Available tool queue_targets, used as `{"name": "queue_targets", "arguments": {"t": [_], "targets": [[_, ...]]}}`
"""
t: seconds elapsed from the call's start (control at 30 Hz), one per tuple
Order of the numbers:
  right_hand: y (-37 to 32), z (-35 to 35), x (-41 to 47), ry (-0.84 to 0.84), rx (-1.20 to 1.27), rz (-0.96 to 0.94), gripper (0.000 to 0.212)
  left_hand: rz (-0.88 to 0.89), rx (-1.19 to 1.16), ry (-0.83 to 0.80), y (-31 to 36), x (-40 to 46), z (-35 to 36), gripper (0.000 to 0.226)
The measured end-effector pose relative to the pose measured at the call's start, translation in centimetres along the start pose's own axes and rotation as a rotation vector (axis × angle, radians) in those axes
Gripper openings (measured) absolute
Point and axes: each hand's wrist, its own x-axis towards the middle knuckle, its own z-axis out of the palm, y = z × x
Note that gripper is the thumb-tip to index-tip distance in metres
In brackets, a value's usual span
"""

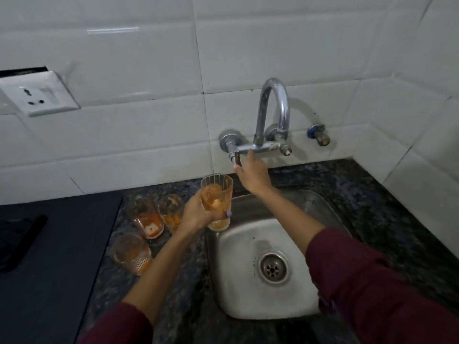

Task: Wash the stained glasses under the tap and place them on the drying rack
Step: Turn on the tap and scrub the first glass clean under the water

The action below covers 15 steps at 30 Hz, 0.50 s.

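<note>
A white tiled wall (149,135) was seen behind a dark speckled stone worktop (372,194), into which a steel sink (238,289) with a round drain (273,268) was set. A dark flat slab (62,244) was laid on the worktop at the left, and a white wall socket (37,96) was fixed above it. A chrome tap (272,112) with an arched spout was mounted on the wall above the sink; no water was seen running. Both forearms were shown in maroon sleeves (372,281). The right hand (253,173) was stretched up to the tap's left lever (237,157), its fingers spread loosely and just touching the lever, nothing being gripped. The left hand (198,212) was wrapped round 1 stained glass (218,202), held upright over the sink's left rim, the fingers being closed about its lower half; orange residue was visible inside it. 3 further stained glasses (149,219) were left standing on the worktop just left of the sink, 2 of them side by side at the back and 1 nearer the camera, all smeared with orange.
</note>
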Motion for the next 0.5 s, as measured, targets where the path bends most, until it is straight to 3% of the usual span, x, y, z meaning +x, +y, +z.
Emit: {"name": "queue_targets", "arguments": {"t": [0.2, 0.5], "targets": [[0.7, 2.0, 1.2, 0.111, -0.378, -0.151, 0.045, -0.02, -0.048, 0.0, -0.8, -0.5, -1.6, 0.074], [1.4, 2.2, 1.3, 0.08, -0.476, -0.245, 0.07, -0.041, -0.089, -0.03, -1.1, -0.7, -1.4, 0.072]]}}
